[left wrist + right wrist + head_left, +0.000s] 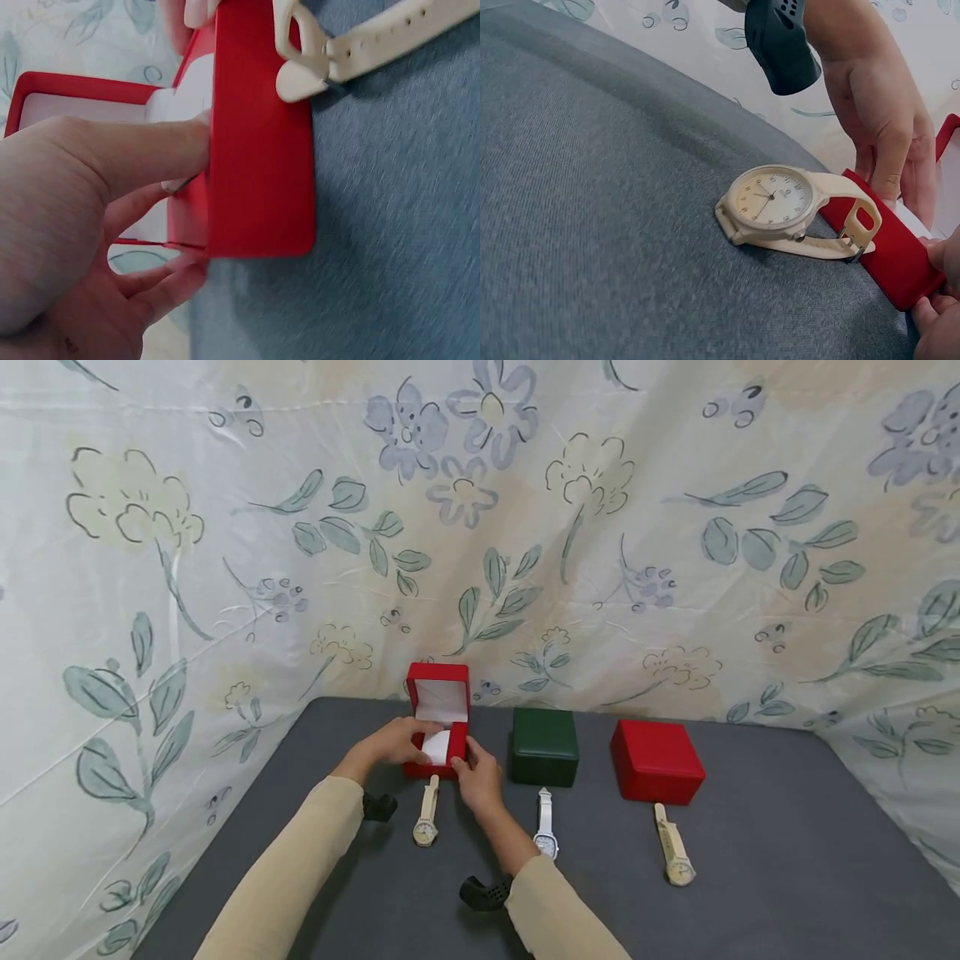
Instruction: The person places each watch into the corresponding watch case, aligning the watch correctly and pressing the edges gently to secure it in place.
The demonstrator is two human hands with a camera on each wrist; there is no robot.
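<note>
An open red watch box [439,672] stands at the back of the table, its white-lined lid raised. Inside it sits a white cushion [437,747]. My left hand [392,742] reaches in from the left, pinching the cushion between thumb and fingers; the left wrist view shows the thumb [157,154] behind the front wall, partly hiding the cushion. At the right front corner, my right hand [480,779] grips the box, thumb on its top edge and fingers along its side. A cream watch [772,199] lies in front, its buckled strap end close against the box.
To the right stand a closed green box [545,747] and a closed red box [657,762]. A white watch [546,842] lies before the green one, another cream watch [677,860] before the red one. Behind the dark table [765,827] hangs a floral cloth [480,543].
</note>
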